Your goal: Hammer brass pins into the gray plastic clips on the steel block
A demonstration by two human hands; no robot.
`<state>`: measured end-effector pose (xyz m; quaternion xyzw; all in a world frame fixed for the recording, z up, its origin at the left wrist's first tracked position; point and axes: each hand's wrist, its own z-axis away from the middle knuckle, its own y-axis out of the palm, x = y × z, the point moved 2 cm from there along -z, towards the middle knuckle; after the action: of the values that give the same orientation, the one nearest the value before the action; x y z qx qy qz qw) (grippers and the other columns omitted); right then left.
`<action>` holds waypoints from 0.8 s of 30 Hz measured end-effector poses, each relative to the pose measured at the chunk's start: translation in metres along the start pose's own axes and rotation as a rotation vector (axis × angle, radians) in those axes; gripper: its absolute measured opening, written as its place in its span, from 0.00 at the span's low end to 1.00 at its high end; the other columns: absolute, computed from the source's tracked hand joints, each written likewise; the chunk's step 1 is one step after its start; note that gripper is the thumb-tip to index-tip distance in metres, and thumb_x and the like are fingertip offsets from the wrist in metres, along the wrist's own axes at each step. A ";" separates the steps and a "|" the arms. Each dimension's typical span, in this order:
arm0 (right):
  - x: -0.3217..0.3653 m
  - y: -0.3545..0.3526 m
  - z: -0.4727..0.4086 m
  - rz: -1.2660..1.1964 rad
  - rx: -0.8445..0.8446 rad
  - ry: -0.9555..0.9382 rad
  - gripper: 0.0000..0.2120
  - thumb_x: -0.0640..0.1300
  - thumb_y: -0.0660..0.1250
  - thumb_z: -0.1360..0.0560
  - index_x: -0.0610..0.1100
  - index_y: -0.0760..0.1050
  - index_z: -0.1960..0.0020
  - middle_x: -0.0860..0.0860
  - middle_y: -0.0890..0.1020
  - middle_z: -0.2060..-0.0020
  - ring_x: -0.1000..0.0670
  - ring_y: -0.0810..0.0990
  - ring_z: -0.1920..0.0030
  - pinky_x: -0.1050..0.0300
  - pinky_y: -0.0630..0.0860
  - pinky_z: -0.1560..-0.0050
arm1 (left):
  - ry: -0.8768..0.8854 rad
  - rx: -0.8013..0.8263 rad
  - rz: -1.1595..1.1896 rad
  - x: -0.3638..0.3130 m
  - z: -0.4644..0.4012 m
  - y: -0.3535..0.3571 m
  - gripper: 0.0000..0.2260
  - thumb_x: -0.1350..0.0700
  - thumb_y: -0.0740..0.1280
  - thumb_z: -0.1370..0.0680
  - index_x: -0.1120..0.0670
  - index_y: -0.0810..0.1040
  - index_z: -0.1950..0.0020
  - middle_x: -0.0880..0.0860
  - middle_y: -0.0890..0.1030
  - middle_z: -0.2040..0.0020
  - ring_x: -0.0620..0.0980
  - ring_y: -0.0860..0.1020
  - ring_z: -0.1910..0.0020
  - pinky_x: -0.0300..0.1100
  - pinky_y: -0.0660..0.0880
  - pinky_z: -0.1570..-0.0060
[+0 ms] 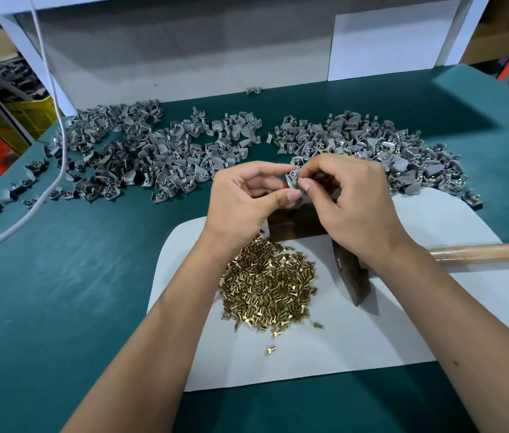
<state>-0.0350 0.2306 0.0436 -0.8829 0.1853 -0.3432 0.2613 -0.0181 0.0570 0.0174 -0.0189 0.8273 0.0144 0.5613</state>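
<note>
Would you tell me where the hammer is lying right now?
In the head view the hammer lies on the white mat, right of the brass pins, partly under the right forearm.

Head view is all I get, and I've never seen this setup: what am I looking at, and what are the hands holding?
There is no machine here: a person works with bare hands, and the one picture comes from a camera worn on the head, looking forward and down. The left hand and right hand together pinch one gray plastic clip above the dark steel block; whether a pin is in it I cannot tell. On the white mat lie a heap of brass pins and a hammer, untouched, its wooden handle pointing right. Farther back on the green table lie two piles of gray clips: a left pile and a right pile, some of the latter showing brass.
</note>
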 end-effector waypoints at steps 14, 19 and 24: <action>0.004 0.003 0.002 -0.025 -0.003 0.072 0.03 0.37 0.72 0.25 0.42 0.84 0.55 0.52 0.84 0.63 0.55 0.81 0.61 0.64 0.76 0.56 | -0.016 -0.007 -0.048 -0.005 0.002 0.001 0.15 0.72 0.78 0.33 0.62 0.83 0.48 0.56 0.87 0.59 0.51 0.85 0.61 0.43 0.83 0.54; 0.004 0.005 0.001 -0.006 0.015 0.097 0.04 0.35 0.71 0.25 0.42 0.84 0.53 0.51 0.84 0.62 0.53 0.81 0.61 0.61 0.78 0.55 | 0.027 -0.016 -0.136 -0.007 0.002 0.004 0.15 0.72 0.79 0.33 0.56 0.84 0.52 0.47 0.86 0.63 0.44 0.84 0.63 0.36 0.81 0.57; 0.000 0.005 -0.001 0.001 0.048 0.125 0.04 0.36 0.71 0.25 0.43 0.84 0.53 0.51 0.83 0.63 0.54 0.80 0.62 0.65 0.76 0.58 | 0.062 -0.049 -0.230 -0.005 0.004 0.008 0.14 0.69 0.79 0.31 0.57 0.84 0.49 0.50 0.86 0.60 0.45 0.85 0.60 0.38 0.82 0.53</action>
<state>-0.0365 0.2262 0.0417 -0.8531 0.1933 -0.4022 0.2704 -0.0132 0.0652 0.0212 -0.1277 0.8361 -0.0305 0.5326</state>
